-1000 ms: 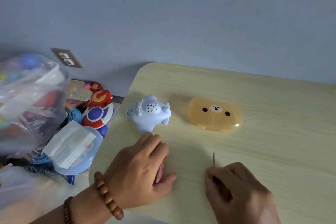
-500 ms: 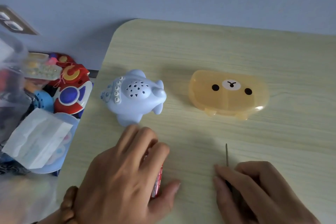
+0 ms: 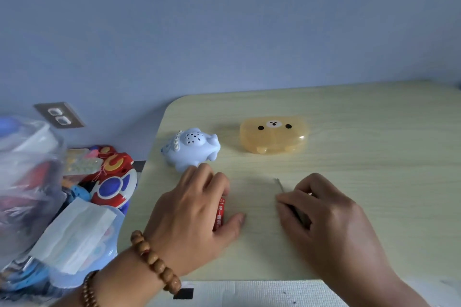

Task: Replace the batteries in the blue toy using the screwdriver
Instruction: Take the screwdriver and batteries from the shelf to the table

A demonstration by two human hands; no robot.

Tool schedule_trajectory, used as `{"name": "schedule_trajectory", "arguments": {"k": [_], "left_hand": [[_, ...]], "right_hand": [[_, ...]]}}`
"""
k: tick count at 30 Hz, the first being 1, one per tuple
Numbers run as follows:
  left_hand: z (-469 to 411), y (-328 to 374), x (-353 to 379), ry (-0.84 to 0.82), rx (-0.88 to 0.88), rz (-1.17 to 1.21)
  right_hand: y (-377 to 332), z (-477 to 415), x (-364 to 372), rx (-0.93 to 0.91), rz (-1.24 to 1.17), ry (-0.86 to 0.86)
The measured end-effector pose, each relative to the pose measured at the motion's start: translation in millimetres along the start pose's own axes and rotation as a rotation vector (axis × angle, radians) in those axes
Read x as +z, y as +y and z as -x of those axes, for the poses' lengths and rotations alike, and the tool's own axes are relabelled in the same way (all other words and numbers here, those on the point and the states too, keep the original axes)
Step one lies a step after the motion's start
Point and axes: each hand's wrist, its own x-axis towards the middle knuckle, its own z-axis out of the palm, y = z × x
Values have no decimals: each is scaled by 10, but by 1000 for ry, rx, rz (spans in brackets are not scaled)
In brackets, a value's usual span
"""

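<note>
The pale blue animal-shaped toy (image 3: 190, 148) stands on the light wooden table (image 3: 349, 162) near its left edge. My left hand (image 3: 192, 212) lies just in front of it, fingers curled over red batteries (image 3: 219, 213) that rest on the table. My right hand (image 3: 321, 217) is closed around the screwdriver (image 3: 280, 185); only its thin metal shaft pokes out past the fingers, lying low over the table. The handle is hidden in my palm.
A translucent orange case with a bear face (image 3: 273, 136) sits closed behind my right hand. Left of the table, a heap of toys (image 3: 109, 179) and plastic bags (image 3: 27, 172) fills a bin. A wall outlet (image 3: 58, 115) is behind it.
The view has pulled back and tilted up, so everything appears smaller and lower. Both hands keep their places and their holds on the batteries and screwdriver.
</note>
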Motion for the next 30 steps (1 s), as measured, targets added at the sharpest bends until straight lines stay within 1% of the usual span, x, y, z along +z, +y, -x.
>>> {"name": "schedule_trajectory", "arguments": {"k": [6, 11, 17, 20, 22, 25, 30], "left_hand": [[0, 11, -11, 80, 1, 17], [51, 3, -37, 86, -20, 53], [360, -192, -201, 138, -102, 320], [501, -352, -281, 66, -116, 413], [520, -412, -280, 22, -90, 438], [418, -368, -239, -37, -15, 410], [146, -286, -140, -109, 165, 216]], "right_hand": [[-14, -10, -73, -8, 23, 12], [-14, -8, -50, -13, 11, 29], [-23, -14, -63, -5, 0, 39], [-21, -7, -56, -5, 17, 34], [-28, -16, -51, 1, 22, 30], [-12, -26, -36, -10, 19, 46], [-16, -21, -26, -29, -1, 71]]}}
